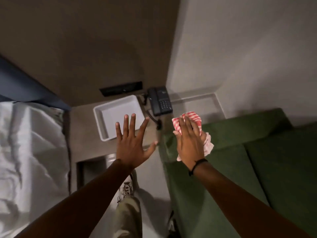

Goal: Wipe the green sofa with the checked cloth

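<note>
Two hands in view. The right hand lies flat on one red-and-white checked cloth, fingers together and pressing it onto the near end of the green sofa, at its arm beside the counter. The left hand hovers empty, five fingers spread apart, above the counter edge. On the counter: one white tray and one black telephone, side by side. One bed with white sheets stands at left.
</note>
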